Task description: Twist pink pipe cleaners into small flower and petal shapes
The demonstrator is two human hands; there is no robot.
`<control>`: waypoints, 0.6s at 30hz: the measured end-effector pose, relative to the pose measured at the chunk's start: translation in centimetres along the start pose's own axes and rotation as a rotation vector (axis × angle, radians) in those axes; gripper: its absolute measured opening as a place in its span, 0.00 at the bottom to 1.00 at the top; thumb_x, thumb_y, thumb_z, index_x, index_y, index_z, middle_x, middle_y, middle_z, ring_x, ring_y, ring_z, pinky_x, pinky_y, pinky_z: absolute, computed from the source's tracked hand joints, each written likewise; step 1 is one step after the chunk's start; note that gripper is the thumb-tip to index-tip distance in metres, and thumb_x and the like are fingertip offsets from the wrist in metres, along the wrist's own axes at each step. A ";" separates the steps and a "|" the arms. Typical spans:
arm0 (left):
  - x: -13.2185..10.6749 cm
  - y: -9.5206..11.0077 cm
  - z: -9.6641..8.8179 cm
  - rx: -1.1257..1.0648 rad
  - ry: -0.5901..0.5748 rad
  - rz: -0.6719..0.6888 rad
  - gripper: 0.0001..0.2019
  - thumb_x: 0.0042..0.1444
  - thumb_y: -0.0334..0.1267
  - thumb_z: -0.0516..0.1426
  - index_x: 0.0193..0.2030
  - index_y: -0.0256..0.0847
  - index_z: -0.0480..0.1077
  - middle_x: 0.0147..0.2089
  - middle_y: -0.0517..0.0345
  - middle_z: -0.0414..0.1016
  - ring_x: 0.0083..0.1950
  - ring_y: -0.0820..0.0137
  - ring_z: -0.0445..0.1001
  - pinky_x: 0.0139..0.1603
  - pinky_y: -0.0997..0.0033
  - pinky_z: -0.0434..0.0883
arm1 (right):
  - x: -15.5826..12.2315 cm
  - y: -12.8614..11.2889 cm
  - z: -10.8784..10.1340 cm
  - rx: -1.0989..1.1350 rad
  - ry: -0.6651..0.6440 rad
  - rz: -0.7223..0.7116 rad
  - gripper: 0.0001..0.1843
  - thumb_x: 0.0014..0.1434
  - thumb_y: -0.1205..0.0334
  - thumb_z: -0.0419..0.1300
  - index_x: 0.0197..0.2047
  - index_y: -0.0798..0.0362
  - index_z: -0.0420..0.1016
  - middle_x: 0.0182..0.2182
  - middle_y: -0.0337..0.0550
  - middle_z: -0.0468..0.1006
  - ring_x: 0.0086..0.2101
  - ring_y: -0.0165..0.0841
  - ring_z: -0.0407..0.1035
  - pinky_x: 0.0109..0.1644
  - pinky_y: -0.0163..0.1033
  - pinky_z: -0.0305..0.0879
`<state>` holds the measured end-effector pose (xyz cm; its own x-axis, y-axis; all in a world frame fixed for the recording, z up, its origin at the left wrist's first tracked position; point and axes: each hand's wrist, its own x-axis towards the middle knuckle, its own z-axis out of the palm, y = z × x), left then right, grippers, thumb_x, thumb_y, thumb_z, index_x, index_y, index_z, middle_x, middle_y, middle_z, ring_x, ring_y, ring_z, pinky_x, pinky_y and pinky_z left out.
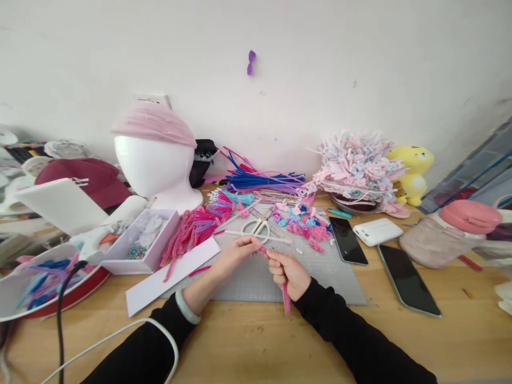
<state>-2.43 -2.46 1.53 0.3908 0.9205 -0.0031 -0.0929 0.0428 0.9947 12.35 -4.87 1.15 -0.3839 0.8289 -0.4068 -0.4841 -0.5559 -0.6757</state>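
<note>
- Pinching the far end of a slim, fuzzy pink chenille strip (286,301), the left hand (239,252) has thumb and fingertips pressed together.
- Between the hands, a short stretch of strip shows above the grey gridded cutting mat (328,282), its long axis slanting rightward and nearward.
- Gripping farther along, the right hand (291,273) is curled closed, nearer the tail emerging below its fist.

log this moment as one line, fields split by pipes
left hand: pinching pink chenille stem | right hand: gripping pink chenille stem, end below fist | under hands: grey cutting mat | beyond hands: white-handled scissors
</note>
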 end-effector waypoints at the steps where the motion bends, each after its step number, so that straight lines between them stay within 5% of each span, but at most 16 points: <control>1: -0.1 -0.1 0.2 -0.133 0.002 -0.030 0.08 0.49 0.39 0.53 0.27 0.36 0.69 0.27 0.59 0.69 0.31 0.73 0.63 0.35 0.73 0.58 | 0.0 0.0 0.0 0.005 -0.009 0.005 0.12 0.41 0.62 0.62 0.26 0.61 0.66 0.12 0.25 0.51 0.12 0.15 0.37 0.12 0.24 0.29; 4: -0.4 -0.4 1.1 -0.454 -0.010 -0.117 0.09 0.50 0.39 0.53 0.27 0.36 0.70 0.29 0.57 0.68 0.32 0.73 0.64 0.37 0.72 0.59 | -0.1 0.1 0.2 0.023 -0.037 -0.007 0.12 0.41 0.61 0.62 0.25 0.60 0.66 0.12 0.25 0.51 0.13 0.15 0.37 0.12 0.24 0.30; 7: -0.6 -0.7 1.8 -0.528 0.043 -0.097 0.08 0.49 0.38 0.53 0.32 0.38 0.71 0.31 0.57 0.69 0.33 0.73 0.64 0.37 0.72 0.59 | -0.1 0.2 0.4 -0.013 -0.016 -0.107 0.13 0.40 0.60 0.62 0.21 0.57 0.62 0.12 0.26 0.52 0.12 0.16 0.37 0.12 0.25 0.31; 15: -1.0 0.6 2.4 0.041 0.127 0.149 0.08 0.50 0.37 0.53 0.30 0.40 0.73 0.36 0.57 0.66 0.42 0.69 0.62 0.47 0.71 0.56 | -0.6 0.0 0.2 -0.681 0.234 -0.631 0.11 0.45 0.61 0.57 0.17 0.56 0.61 0.11 0.29 0.56 0.15 0.21 0.49 0.17 0.29 0.45; 18: -0.9 1.0 2.3 0.205 0.156 0.169 0.09 0.49 0.38 0.53 0.31 0.41 0.74 0.36 0.57 0.66 0.41 0.69 0.63 0.47 0.70 0.57 | -0.5 -0.1 0.0 -0.754 0.266 -0.704 0.12 0.44 0.62 0.57 0.16 0.56 0.61 0.12 0.30 0.56 0.17 0.21 0.50 0.20 0.29 0.48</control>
<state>-0.83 -4.17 2.72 0.2387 0.9570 0.1647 0.0478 -0.1810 0.9823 12.58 -5.26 1.40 0.0215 0.9862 0.1643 0.1170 0.1607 -0.9800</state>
